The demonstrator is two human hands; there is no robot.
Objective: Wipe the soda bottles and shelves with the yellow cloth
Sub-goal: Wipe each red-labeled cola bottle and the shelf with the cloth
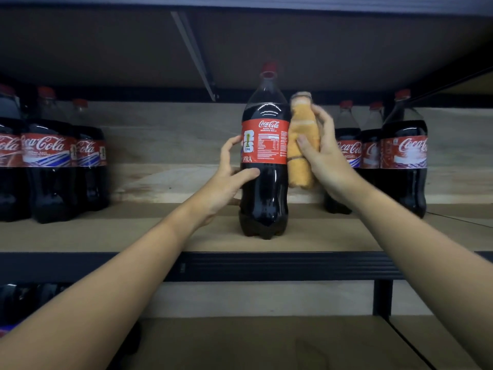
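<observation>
A large cola bottle (pixel 264 166) with a red cap and red label stands upright near the front of the middle shelf (pixel 149 233). My left hand (pixel 229 172) grips its left side, thumb across the front just below the label. My right hand (pixel 324 156) holds the folded yellow cloth (pixel 302 145) and presses it against the bottle's right side at label height. The cloth hangs down past the label.
Several cola bottles (pixel 50 166) stand in a group at the shelf's left end, and more cola bottles (pixel 402 156) stand at the right, just behind my right hand. A shelf board hangs low overhead. A lower shelf (pixel 266 343) lies beneath the black front rail (pixel 266 265).
</observation>
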